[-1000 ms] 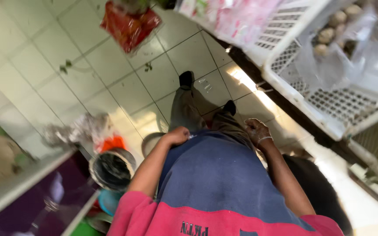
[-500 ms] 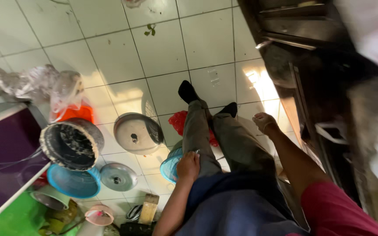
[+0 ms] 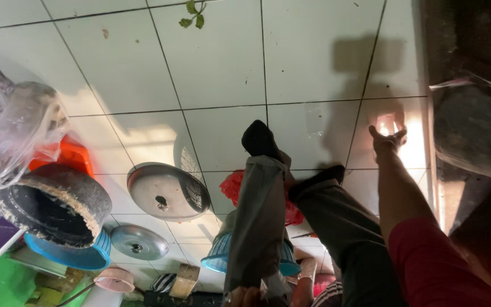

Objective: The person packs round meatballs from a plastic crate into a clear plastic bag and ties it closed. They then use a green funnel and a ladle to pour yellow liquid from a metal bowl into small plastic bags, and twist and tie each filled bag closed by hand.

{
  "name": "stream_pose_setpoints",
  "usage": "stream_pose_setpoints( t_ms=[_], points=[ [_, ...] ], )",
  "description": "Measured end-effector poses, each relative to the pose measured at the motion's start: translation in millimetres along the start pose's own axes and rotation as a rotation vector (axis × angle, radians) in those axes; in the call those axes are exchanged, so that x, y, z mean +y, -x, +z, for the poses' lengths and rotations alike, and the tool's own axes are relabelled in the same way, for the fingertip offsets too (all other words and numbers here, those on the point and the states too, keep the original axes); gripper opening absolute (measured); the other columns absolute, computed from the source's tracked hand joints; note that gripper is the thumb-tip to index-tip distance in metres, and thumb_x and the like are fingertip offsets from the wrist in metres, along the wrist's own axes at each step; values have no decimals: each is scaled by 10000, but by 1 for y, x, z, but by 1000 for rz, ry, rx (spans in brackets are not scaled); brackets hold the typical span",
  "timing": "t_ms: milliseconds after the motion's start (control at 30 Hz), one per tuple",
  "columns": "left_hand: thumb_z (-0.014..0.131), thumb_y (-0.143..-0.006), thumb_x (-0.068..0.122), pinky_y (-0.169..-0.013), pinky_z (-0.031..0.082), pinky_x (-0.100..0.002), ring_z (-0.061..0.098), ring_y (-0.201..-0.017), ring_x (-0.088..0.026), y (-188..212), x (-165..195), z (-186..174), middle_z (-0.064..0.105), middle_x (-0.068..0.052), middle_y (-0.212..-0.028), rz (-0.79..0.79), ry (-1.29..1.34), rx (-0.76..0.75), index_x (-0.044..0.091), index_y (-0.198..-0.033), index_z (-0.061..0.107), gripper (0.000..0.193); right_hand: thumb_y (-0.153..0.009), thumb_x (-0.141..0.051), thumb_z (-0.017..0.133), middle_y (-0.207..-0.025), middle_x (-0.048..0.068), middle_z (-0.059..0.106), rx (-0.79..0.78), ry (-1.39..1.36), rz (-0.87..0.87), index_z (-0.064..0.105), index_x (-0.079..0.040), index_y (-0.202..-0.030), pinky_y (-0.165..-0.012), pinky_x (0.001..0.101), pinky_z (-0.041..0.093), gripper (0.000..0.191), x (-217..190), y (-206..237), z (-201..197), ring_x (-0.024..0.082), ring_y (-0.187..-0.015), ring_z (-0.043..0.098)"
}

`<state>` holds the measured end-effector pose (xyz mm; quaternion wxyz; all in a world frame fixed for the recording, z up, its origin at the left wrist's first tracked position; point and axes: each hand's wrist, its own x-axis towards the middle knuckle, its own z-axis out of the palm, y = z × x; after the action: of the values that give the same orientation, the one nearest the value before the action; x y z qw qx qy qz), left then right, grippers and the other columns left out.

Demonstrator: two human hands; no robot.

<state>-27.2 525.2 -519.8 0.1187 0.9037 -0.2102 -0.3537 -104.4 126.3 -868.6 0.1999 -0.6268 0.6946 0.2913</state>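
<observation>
Swung further down since the earlier frame, so white floor tiles (image 3: 217,62) fill the top, with the right hand (image 3: 387,136) lifted away from the knee to mid right, fingers loosely spread over a sunlit tile and pinching nothing. Left hand (image 3: 244,297) dropped to the bottom edge against the grey trouser leg (image 3: 257,222), finger state impossible to tell. Nearest below centre: blue basket (image 3: 220,258); left of it, round steel lid (image 3: 169,192) flat on the floor and black pot (image 3: 52,204) tipped at far left.
</observation>
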Motion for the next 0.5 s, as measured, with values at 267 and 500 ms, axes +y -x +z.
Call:
stream_pose_setpoints(
  t_ms=[267, 500],
  points=[
    [677, -925, 231, -536, 500, -469, 642, -657, -352, -15, 0, -5, 652, -136, -790, 14, 11, -62, 98, -847, 669, 154, -849, -187, 713, -1270, 251, 551, 244, -364, -336, 538, -16, -1362, -909, 491, 507, 568, -38, 60, 64, 396, -1112, 552],
    [675, -927, 229, -526, 499, -461, 645, -659, -341, -25, 1, -14, 655, -133, -796, 41, 6, -53, 97, -864, 674, 147, -816, -215, 741, -1438, 174, 491, -119, 183, -889, 622, -125, -1138, -957, 517, 491, 355, -99, 93, 64, 435, -1243, 520]
  ],
)
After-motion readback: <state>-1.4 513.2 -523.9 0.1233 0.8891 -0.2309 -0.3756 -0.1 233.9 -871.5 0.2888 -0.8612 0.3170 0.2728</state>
